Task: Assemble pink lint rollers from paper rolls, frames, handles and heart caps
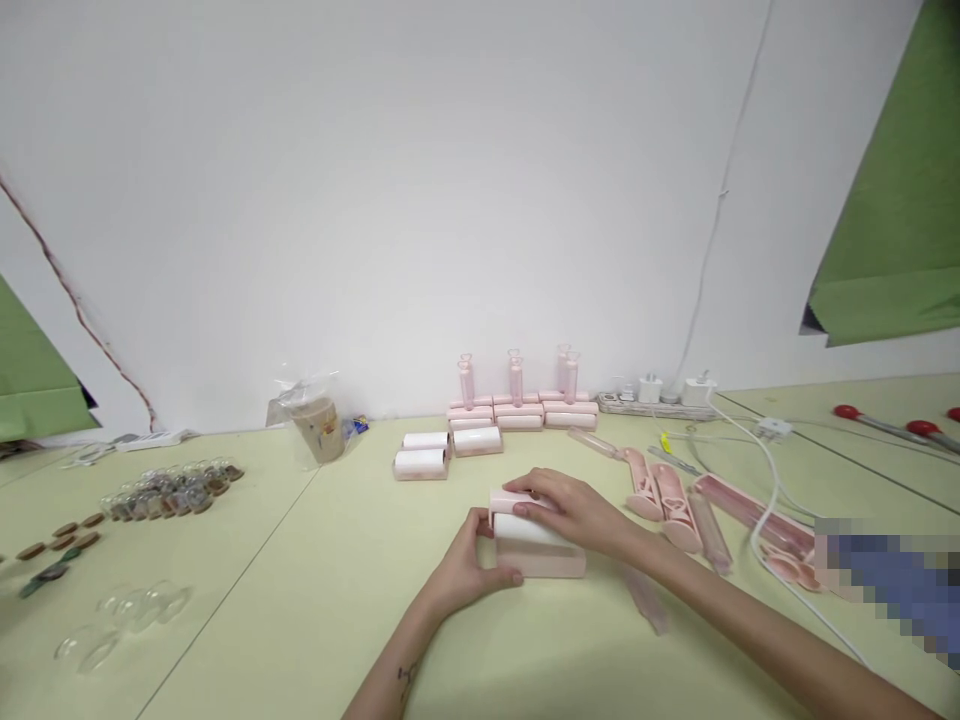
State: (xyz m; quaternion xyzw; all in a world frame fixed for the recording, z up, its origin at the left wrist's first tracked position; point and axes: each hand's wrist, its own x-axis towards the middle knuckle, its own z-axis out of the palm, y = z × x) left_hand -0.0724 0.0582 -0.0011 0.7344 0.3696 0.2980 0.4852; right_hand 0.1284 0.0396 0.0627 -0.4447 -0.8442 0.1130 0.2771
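A white roll (536,532) sits in a pale pink case (547,565) on the table in front of me; it looks like a lint roller. My left hand (466,572) grips the left end of this roller, thumb along the near side and fingers behind. From above, my right hand (570,510) holds a pink cylindrical part (501,502) against the back of the roll. Its fingers are closed around that part. A clear pinkish strip (643,598) lies just right of the case.
Behind are several finished-looking white rollers (421,462) and stacked pink cases (517,415). Pink holders (675,505), a white cable (769,500) and a power strip (660,405) lie right. Left are a bagged cup (319,430), small glass jars (169,490) and clear domes (142,605).
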